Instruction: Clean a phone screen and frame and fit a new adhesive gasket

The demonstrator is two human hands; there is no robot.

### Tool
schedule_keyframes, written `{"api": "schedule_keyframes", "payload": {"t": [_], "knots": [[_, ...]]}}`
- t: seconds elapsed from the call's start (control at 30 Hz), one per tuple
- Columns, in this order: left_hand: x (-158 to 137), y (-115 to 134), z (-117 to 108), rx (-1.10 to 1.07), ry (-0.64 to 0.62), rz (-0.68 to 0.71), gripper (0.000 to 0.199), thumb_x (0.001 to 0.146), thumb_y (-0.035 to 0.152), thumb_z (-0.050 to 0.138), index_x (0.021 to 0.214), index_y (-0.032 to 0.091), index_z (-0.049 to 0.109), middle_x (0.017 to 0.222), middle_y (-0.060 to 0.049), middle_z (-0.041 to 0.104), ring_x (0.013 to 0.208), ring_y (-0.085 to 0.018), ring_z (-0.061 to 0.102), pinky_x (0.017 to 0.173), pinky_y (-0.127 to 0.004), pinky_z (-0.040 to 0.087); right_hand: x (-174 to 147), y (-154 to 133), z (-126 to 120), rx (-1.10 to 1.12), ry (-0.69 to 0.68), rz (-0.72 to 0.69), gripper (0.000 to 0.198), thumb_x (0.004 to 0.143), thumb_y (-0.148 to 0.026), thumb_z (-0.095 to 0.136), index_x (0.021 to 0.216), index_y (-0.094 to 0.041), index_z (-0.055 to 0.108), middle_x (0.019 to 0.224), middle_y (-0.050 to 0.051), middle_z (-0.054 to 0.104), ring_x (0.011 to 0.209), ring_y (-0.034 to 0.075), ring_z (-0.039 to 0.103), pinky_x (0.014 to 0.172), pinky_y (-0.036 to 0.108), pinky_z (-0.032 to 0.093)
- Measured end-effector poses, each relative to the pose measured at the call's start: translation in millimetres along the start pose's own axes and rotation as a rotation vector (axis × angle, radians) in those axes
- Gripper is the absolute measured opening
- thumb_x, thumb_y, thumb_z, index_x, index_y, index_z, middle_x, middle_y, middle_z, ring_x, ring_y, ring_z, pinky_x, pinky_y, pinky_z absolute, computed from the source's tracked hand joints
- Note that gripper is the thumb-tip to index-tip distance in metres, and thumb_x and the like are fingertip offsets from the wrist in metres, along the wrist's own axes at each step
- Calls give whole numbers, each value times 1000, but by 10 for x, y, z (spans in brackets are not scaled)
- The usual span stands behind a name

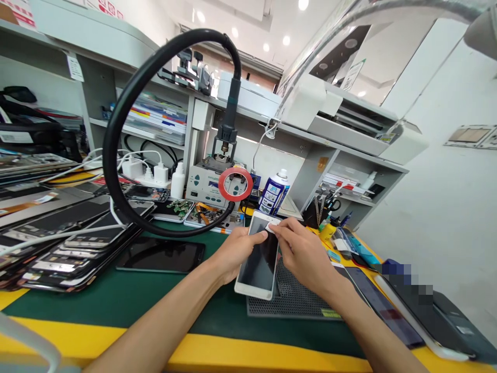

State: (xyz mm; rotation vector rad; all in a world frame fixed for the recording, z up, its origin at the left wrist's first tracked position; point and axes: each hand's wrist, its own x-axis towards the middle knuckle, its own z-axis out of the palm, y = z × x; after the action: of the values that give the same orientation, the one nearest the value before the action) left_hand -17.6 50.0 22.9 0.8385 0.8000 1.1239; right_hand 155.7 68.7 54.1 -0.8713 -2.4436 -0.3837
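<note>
Green mat [97,305], left hand [234,255] gripping phone [258,272], right hand [305,251] pinching scrap [268,226]

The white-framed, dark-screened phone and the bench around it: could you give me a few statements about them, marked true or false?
1. The bare left hand holds the white-framed, dark-screened phone. True.
2. The bare right hand is well away from that phone. False: it pinches something small and white at the phone's upper end.
3. A flat, black-screened device lies on the dark green mat. True.
4. The blue-and-white cylindrical can lies on its side. False: it stands upright.
5. A thick black hose curves in a wide loop. True.
</note>
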Motion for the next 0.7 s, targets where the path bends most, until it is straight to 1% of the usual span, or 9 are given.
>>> {"api": "schedule_keyframes", "payload": {"t": [0.17,0.3,0.47,0.53,0.63,0.7], "knots": [[28,-25,-33,-21,40,7,16,96,28,64,95,13,66,86,-1,69,72,-13,67,65,-28,56,-169,-124,76,-49,-6,6,33,98,-8,43,122,-12,65,100,13,65,81,22,64,64,32,53],[78,-68,-61,-46,56,-19,19,96,32,64,103,14,65,91,-2,68,72,-13,66,65,-29,57,-213,-248,114,-86,0,-9,34,97,-7,42,122,-12,65,98,13,65,77,22,62,61,32,51],[116,-103,-73,-75,78,-28,23,97,34,63,109,14,64,97,-4,68,76,-14,66,66,-30,57,-161,-353,179,-125,-16,-43,33,93,-3,44,116,-10,66,97,14,64,81,25,62,58,32,48],[117,-108,-71,-84,78,-19,24,97,34,63,109,14,64,98,-4,68,76,-14,66,66,-30,57,-130,-387,208,-130,-35,-60,34,91,-1,45,117,-10,65,100,15,65,86,27,62,60,33,49],[113,-106,-70,-91,78,-6,22,96,33,64,108,14,64,96,-3,67,74,-13,65,64,-28,57,-101,-448,232,-116,-76,-98,35,88,0,46,117,-10,64,106,15,65,95,28,62,68,34,51],[107,-93,-70,-96,81,2,21,96,32,64,106,13,65,95,-3,67,73,-13,65,64,-28,57,-99,-488,228,-100,-106,-122,33,86,0,47,113,-11,65,105,15,64,95,28,61,69,34,51]]}}
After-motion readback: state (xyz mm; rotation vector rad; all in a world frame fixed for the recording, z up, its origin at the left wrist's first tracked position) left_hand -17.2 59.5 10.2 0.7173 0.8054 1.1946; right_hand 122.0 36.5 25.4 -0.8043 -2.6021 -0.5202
